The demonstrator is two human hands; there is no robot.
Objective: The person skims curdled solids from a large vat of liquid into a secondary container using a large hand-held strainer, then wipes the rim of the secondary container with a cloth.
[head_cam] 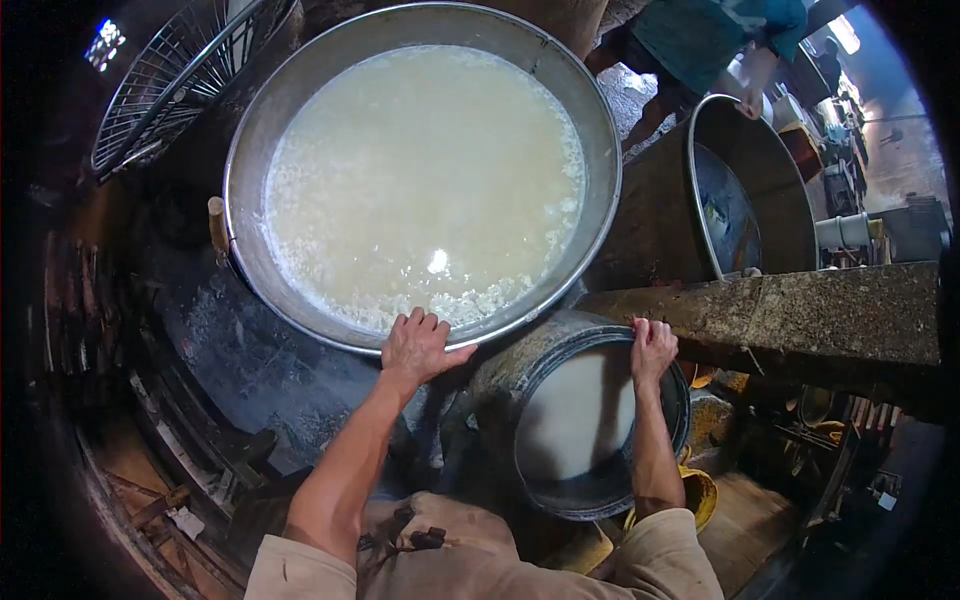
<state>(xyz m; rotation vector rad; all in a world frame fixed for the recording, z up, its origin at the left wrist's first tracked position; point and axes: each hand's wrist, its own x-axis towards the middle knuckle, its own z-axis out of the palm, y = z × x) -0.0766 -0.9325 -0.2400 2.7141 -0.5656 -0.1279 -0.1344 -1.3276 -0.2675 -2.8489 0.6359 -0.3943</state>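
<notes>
A large round metal vat (609,225) stands before me, filled with cloudy pale-yellow liquid (427,165). White curd-like clumps (487,298) float along its near edge. My left hand (420,346) grips the near rim, its fingers hooked over the inside and the thumb lying along the outside. To the right and nearer to me is a dark barrel (540,491) holding smooth milky-white liquid (570,420). My right hand (652,351) is closed over the barrel's far right rim. The vat's bottom is hidden under the liquid.
A second deep metal vat (780,187) stands at the right behind a rough concrete ledge (810,315). Another person (697,45) is beside it, a hand at its rim. A wire-guarded fan (187,82) is at upper left. A yellow bucket (701,495) sits by the barrel.
</notes>
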